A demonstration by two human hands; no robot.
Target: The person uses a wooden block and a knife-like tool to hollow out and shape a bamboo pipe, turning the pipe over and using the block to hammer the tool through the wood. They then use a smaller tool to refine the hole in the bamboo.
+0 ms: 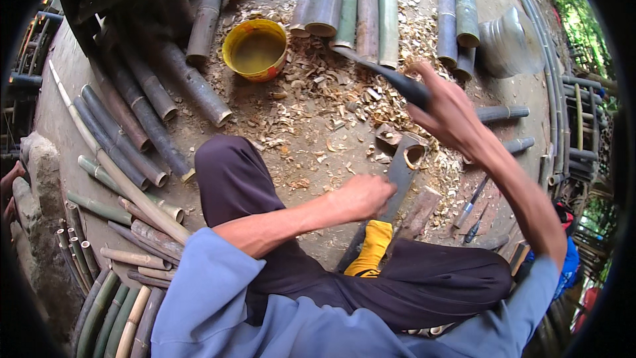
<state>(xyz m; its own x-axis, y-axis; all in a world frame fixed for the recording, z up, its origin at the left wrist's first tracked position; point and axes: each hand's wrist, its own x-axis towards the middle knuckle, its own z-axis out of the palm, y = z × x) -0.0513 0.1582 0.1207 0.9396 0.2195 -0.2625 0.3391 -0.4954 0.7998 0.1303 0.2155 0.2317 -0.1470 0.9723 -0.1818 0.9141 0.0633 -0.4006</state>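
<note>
My left hand [368,196] is closed around a dark bamboo pole [399,182] that slants up from my lap. The pole's hollow cut end lies by a small wooden block [389,135]. Beside its lower part is my foot in a yellow sock [372,246]. Raised on the right, my right hand [445,107] grips the dark handle of a knife-like tool [405,86]. Its thin blade points away to the upper left, above wood shavings, clear of the pole. Motion blurs the tool, so its exact kind is unclear.
A yellow bucket of murky liquid [254,52] stands ahead amid wood shavings [324,99]. Bamboo poles [142,103] line the left; more poles [368,13] lie at the far side. A clear plastic container [509,43] sits far right. A slim hand tool [471,202] lies near my right knee.
</note>
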